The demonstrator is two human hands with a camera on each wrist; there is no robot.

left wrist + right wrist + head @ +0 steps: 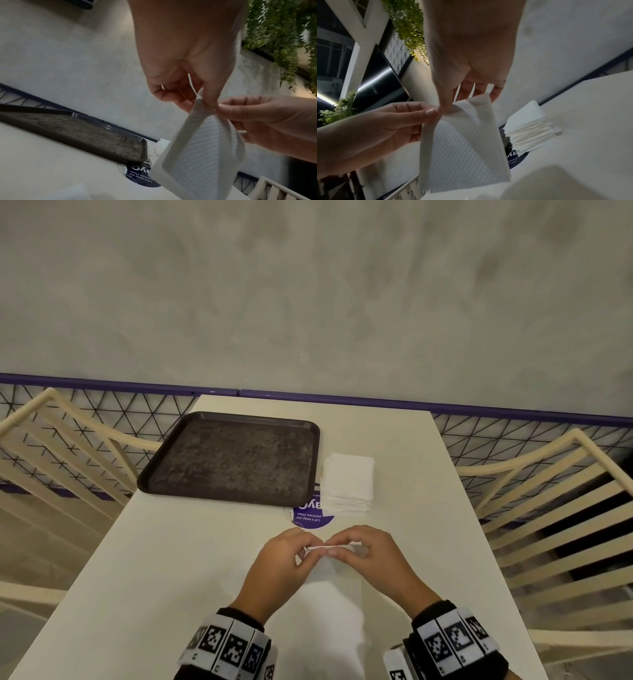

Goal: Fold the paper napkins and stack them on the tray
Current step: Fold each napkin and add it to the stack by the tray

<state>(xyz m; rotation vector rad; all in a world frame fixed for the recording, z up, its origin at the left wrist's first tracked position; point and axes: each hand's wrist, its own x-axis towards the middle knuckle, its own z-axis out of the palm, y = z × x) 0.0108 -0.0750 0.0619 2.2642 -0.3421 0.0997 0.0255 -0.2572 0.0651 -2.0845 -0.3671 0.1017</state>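
Both hands hold one white paper napkin (329, 594) up above the near middle of the table. My left hand (291, 556) pinches its top edge between thumb and fingers, and my right hand (356, 549) pinches the same edge beside it. The napkin (193, 152) hangs down, partly opened, with an embossed centre (462, 146). A dark brown tray (233, 457) lies bare at the far left of the table. A stack of folded white napkins (349, 484) sits just right of the tray (82, 132).
A round purple sticker (313, 517) lies on the cream table (428, 508) between tray and hands. Cream slatted chairs (555, 508) stand on both sides. A purple rail with black wire mesh (513, 409) and a grey wall close off the far edge.
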